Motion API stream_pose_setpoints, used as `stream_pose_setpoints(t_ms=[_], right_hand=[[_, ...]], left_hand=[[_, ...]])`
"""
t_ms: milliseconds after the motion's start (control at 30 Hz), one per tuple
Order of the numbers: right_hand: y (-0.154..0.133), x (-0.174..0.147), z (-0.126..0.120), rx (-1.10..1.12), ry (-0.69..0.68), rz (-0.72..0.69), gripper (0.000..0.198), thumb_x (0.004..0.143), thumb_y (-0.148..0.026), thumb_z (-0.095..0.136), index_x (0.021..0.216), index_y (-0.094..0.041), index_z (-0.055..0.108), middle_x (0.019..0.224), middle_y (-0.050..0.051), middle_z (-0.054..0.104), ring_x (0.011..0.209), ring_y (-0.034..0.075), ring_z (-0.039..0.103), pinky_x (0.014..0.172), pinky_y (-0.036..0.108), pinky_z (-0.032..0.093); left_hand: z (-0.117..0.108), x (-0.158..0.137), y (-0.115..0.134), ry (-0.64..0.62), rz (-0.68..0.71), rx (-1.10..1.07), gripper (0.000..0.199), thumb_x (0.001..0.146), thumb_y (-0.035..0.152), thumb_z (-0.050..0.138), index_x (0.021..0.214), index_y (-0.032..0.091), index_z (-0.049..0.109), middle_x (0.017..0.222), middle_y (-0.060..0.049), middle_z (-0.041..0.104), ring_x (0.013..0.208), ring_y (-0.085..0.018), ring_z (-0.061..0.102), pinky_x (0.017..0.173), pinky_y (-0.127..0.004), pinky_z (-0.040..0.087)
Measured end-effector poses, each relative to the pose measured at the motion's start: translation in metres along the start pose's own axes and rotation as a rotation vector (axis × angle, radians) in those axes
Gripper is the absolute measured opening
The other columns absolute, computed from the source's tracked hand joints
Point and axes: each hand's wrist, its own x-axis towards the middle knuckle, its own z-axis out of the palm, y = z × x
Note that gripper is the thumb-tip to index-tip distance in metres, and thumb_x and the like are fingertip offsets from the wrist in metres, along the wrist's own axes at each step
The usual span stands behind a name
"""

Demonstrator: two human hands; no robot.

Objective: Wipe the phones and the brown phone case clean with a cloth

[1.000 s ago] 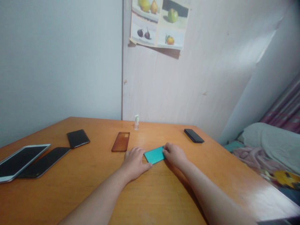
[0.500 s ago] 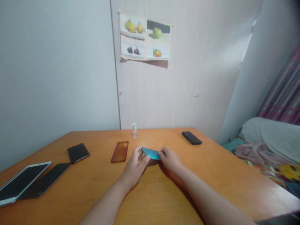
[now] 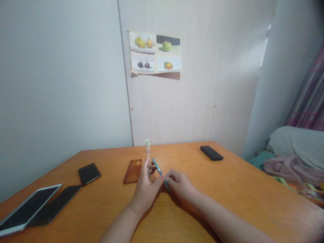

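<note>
Finds gap between left hand (image 3: pixel 146 189) and right hand (image 3: pixel 180 185) blocked by tilted teal phone (image 3: pixel 157 166). Meets amber case (image 3: pixel 132 172) beside left hand, pump bottle (image 3: pixel 148 149) beyond. Passes freely over bench (image 3: pixel 227 182) rightward to black slab (image 3: pixel 212 153), likewise between left forearm (image 3: pixel 124 221) and dark device (image 3: pixel 57 206).

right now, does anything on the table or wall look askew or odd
The fruit poster on the wall seems loose along its bottom, where a shadow shows beneath. No spill is visible on the table.

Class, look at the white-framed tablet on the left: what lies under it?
A dark flat device sticks out past the right side of the white-framed tablet, which partly covers it. How far the device reaches underneath, and whether anything else lies there, cannot be seen.
</note>
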Motion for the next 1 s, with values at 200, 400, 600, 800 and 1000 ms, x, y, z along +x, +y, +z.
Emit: stream_pose_setpoints(t_ms=[200, 400, 600, 800, 1000], right_hand=[[-0.02, -0.002, -0.006, 0.358, -0.049, -0.002, 0.027, 0.079, -0.044, 0.065, 0.08, -0.017, 0.06, 0.067, 0.0, 0.061, 0.063, 0.014, 0.056, 0.06, 0.027, 0.044], [-0.061, -0.004, -0.034, 0.545, 0.042, -0.034, 0.045, 0.075, -0.057, 0.071, 0.098, -0.019, 0.06, 0.082, 0.004, 0.066, 0.074, 0.017, 0.059, 0.068, 0.03, 0.047], [-0.082, -0.007, -0.033, 0.491, -0.137, -0.173, 0.036, 0.079, -0.052, 0.07, 0.091, -0.018, 0.062, 0.079, 0.002, 0.065, 0.073, 0.015, 0.059, 0.07, 0.03, 0.047], [-0.084, -0.008, -0.029, 0.45, -0.178, -0.181, 0.03, 0.082, -0.046, 0.069, 0.084, -0.018, 0.059, 0.071, 0.0, 0.062, 0.066, 0.013, 0.056, 0.064, 0.027, 0.044], [-0.096, 0.01, -0.028, 0.45, -0.116, -0.14, 0.034, 0.077, -0.048, 0.072, 0.08, -0.018, 0.056, 0.069, -0.002, 0.058, 0.063, 0.012, 0.052, 0.061, 0.026, 0.042]], left_hand=[[-0.011, 0.002, 0.008, 0.09, 0.103, 0.169, 0.084, 0.08, 0.036, 0.073, 0.149, 0.024, 0.027, 0.141, -0.015, 0.047, 0.129, -0.028, 0.049, 0.11, -0.049, 0.038], [-0.018, 0.004, 0.012, 0.1, 0.186, 0.377, 0.081, 0.079, 0.035, 0.073, 0.147, 0.025, 0.029, 0.14, -0.014, 0.047, 0.13, -0.029, 0.048, 0.109, -0.05, 0.039], [-0.02, 0.003, 0.014, 0.042, 0.221, 0.424, 0.072, 0.081, 0.032, 0.07, 0.143, 0.024, 0.034, 0.135, -0.012, 0.05, 0.126, -0.027, 0.051, 0.106, -0.047, 0.042], [-0.019, 0.001, 0.018, 0.028, 0.255, 0.439, 0.07, 0.08, 0.028, 0.07, 0.141, 0.023, 0.036, 0.132, -0.013, 0.052, 0.124, -0.028, 0.052, 0.106, -0.049, 0.043], [-0.014, -0.003, 0.032, -0.061, 0.304, 0.452, 0.067, 0.077, 0.022, 0.07, 0.138, 0.026, 0.041, 0.13, -0.012, 0.055, 0.122, -0.029, 0.053, 0.104, -0.049, 0.044]])
